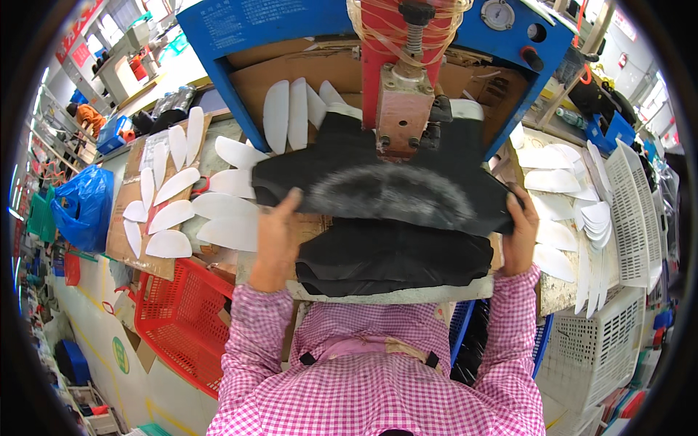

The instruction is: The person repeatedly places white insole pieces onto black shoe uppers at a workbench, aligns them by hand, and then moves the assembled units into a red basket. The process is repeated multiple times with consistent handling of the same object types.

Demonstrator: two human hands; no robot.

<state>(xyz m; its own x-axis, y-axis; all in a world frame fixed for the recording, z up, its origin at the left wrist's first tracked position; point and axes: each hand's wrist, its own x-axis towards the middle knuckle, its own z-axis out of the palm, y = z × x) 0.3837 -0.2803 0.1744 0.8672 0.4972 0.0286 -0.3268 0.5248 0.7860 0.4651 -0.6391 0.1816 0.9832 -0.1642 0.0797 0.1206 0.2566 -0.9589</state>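
A wide black sheet of leather-like material (327, 163) is stretched between my hands under the metal head (403, 109) of a blue and red press. A pale, scuffed arc runs across its middle. My left hand (275, 243) pinches its left end, thumb on top. At the right end, my right hand (520, 232) grips the edge with fingers over it. Closer to me lies a second black piece (392, 258) on the worktop, its far edge hidden beneath the held sheet. Several white half-moon pieces (276, 116) stand behind and beside the sheet.
The blue press frame (247, 33) arches over the work. More white pieces (171, 216) lie on cardboard at left, others (549, 182) at right. A red basket (182, 320) is low left; white baskets (600, 341) stand right. A person in orange (91, 118) is far left.
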